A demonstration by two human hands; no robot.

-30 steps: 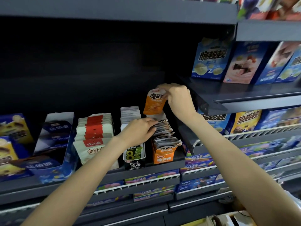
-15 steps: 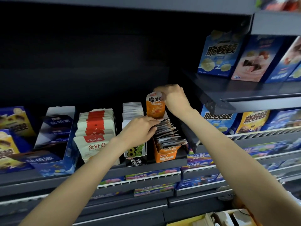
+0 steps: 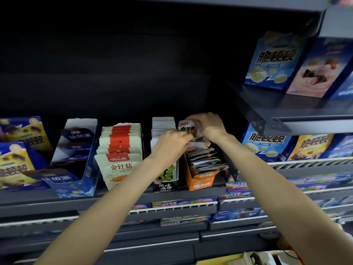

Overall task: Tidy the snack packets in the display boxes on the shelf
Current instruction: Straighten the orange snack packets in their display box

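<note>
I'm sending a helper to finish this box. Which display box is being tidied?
On the dark middle shelf, find the four open boxes in a row. It is the rightmost, an orange cardboard display box, the only orange one, with silvery packets fanned forward.

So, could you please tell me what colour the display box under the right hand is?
Orange display box, with white lettering on its front; the head view shows it best.

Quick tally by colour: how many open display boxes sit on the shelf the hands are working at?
Blue open cardboard display box: 1
White display box of red-banded packets: 1
Black-and-white display box: 1
Orange display box: 1
Total: 4
</note>
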